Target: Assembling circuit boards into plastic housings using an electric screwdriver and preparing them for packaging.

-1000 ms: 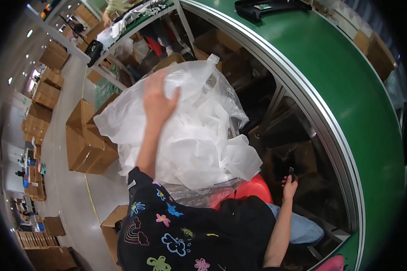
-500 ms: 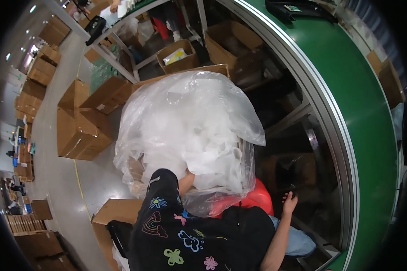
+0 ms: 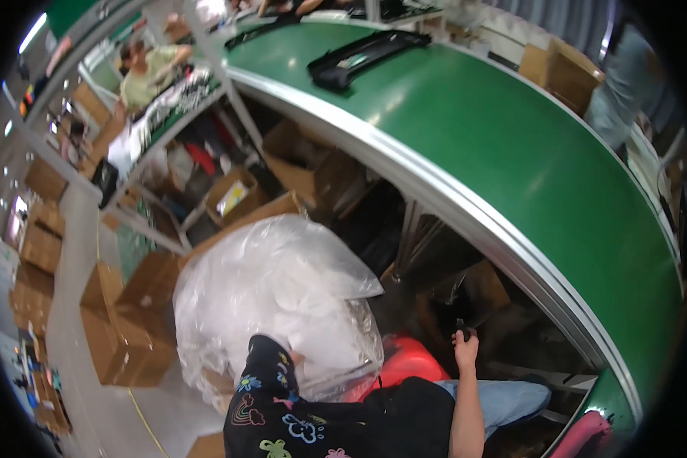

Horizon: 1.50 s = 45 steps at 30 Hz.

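A large clear plastic bag in front of me is full of thin white pieces, perhaps sheets or small bags. My left hand reaches into the bag's near side; only a bit of it shows past the dark sleeve, and its fingers are hidden. Off to the right, clear of the bag, my right hand is closed round a small dark object that sticks up past the fingers. Its kind is too small to tell.
A green conveyor belt with a metal edge curves along the right, bearing a black tray-like part. Open cardboard boxes stand left of the bag. Something red and smooth lies beside it. A person sits at the far left.
The view has swung to the right, showing more of the belt and a person beyond. My left hand stays in the bag. The dark object in my right hand now shows more plainly.
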### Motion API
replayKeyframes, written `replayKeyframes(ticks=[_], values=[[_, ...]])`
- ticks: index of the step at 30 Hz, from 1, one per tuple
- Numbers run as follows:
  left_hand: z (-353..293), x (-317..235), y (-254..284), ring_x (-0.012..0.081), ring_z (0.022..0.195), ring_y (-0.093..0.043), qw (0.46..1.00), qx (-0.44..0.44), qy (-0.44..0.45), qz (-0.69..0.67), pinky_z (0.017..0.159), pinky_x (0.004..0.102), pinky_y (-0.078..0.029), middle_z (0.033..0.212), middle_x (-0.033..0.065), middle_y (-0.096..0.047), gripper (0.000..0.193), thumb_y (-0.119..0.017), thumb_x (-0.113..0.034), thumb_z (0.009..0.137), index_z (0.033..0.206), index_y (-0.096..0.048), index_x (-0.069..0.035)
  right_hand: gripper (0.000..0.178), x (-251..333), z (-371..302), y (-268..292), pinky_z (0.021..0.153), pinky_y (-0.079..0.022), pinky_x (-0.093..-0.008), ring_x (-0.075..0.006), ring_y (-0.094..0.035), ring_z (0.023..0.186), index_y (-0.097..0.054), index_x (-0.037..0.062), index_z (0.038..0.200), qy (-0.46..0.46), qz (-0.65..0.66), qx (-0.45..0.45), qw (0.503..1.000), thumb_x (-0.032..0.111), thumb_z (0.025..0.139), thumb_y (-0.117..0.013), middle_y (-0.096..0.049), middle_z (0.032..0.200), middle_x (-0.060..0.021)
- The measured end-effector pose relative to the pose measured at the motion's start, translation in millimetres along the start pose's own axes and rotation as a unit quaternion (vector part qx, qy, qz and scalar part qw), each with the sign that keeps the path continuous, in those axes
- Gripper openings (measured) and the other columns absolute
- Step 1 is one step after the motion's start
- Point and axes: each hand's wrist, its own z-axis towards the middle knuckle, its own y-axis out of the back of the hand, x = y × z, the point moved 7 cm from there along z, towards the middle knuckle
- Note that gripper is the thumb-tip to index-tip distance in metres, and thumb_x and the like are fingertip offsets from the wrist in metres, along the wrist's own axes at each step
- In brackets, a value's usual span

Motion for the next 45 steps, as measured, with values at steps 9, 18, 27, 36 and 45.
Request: replayKeyframes(ticks=[9,18,27,36,45], values=[[-128.8,-74.5,108.2,0.0207,0.053,-0.062,0.994,0.033,0.067,0.079,0.045,0.0387,-0.046,0.070,0.0124,-0.069,0.031,-0.055,-0.028,0.093,0.084,-0.073,-0.005,0.031,17.0,-5.2,45.1,0.084,-0.047,-0.0359,-0.0235,-0.062,0.084,-0.060,-0.0044,0.107,0.021,0.085,-0.122,0.989,0.018,0.086,-0.067,-0.066,0.093,-0.0140],[-365.0,-469.2,46.1,0.0242,0.102,-0.060,0.707,-0.230,-0.655,0.136,0.081,0.0357,-0.052,0.115,0.0129,-0.057,0.047,-0.067,-0.022,0.091,0.129,-0.048,-0.005,0.024,229.7,-138.7,95.8,0.075,-0.048,-0.0240,-0.0083,-0.056,0.086,-0.057,0.0029,0.110,0.240,0.345,-0.097,0.902,0.004,0.089,-0.066,-0.059,0.096,-0.0014],[-400.7,-591.3,-79.8,0.0168,0.092,-0.061,0.546,-0.020,-0.760,0.352,0.070,0.0264,-0.049,0.104,0.0076,-0.063,0.046,-0.079,0.000,0.073,0.118,-0.067,-0.004,0.038,203.2,-233.8,198.3,0.076,-0.048,-0.0219,-0.0073,-0.057,0.093,-0.053,-0.0011,0.123,0.315,0.497,-0.326,0.740,-0.002,0.088,-0.068,-0.059,0.110,-0.0052],[-390.4,-747.2,-191.5,0.0132,0.073,-0.057,0.487,-0.118,-0.842,0.201,0.065,0.0271,-0.049,0.082,0.0054,-0.061,0.038,-0.078,-0.008,0.078,0.111,-0.062,0.000,0.042,210.9,-423.7,210.3,0.077,-0.052,-0.0356,-0.0268,-0.062,0.090,-0.061,0.0005,0.110,0.198,-0.037,-0.663,0.721,0.004,0.072,-0.079,-0.060,0.103,-0.0156],[-350.3,-761.7,-236.9,0.0219,0.073,-0.050,0.380,-0.220,-0.844,0.310,0.070,0.0357,-0.043,0.078,0.0097,-0.053,0.023,-0.074,-0.011,0.082,0.086,-0.055,0.001,0.035,123.6,-580.7,198.6,0.076,-0.043,-0.0410,-0.0277,-0.055,0.086,-0.063,0.0097,0.094,-0.220,-0.288,-0.649,0.669,0.026,0.067,-0.079,-0.058,0.094,-0.0052]])
